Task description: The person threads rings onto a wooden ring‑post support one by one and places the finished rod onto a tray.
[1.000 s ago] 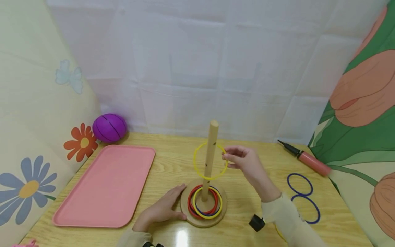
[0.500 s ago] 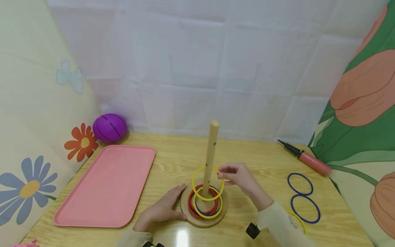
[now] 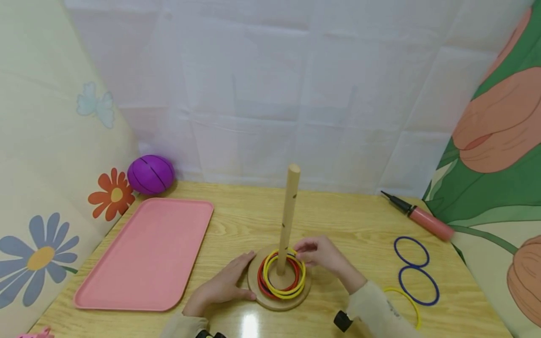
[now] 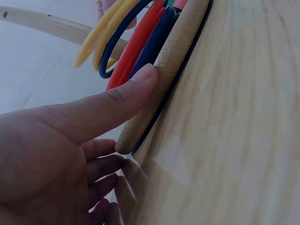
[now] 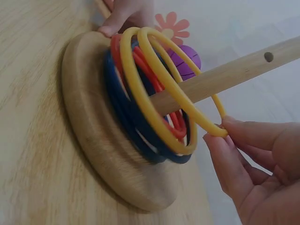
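Observation:
A wooden post (image 3: pixel 290 202) rises from a round wooden base (image 3: pixel 252 277). Red, dark blue and yellow rings lie stacked around its foot; the topmost resting yellow ring (image 5: pixel 127 65) shows in the right wrist view. Thumb and fingertips of my right hand (image 3: pixel 323 258) pinch another yellow ring (image 5: pixel 206 125), which encircles the post low down, tilted, its far side at the stack. My left hand (image 3: pixel 224 284) rests against the base's left edge with fingers extended, and its thumb lies over the rim in the left wrist view.
Two blue rings (image 3: pixel 418 284) and one yellow ring (image 3: pixel 412 300) lie on the table at the right, the yellow one partly behind my sleeve. Beyond them is a red and black hand pump (image 3: pixel 428 223). A pink tray (image 3: pixel 148 253) sits left, near a purple ball (image 3: pixel 150 174).
My right hand has lowered the yellow ring along the post, from about mid-height down to the stack. The left hand stays at the base.

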Motion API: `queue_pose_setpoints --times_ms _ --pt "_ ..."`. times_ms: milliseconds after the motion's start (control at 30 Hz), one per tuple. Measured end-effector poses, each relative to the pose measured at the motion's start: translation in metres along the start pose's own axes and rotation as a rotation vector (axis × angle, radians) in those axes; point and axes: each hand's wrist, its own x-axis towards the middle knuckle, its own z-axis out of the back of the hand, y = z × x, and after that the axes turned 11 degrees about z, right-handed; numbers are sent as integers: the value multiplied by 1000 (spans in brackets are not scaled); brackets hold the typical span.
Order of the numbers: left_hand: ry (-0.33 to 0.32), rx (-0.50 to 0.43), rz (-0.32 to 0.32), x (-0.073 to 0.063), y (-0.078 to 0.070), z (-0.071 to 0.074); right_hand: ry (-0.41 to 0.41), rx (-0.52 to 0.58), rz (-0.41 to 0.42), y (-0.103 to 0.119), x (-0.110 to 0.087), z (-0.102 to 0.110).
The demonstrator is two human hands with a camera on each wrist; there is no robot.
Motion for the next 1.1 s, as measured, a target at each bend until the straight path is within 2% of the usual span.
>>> queue_pose_setpoints --times_ms 233,833,1100 --pt "-2 7 -1 1 0 -1 -32 -44 -27 -6 -1 -5" --pt "10 0 10 1 -1 0 -70 -158 -23 -9 -3 -8" --pt "12 -1 11 1 1 0 -89 -131 -28 -15 -8 6"
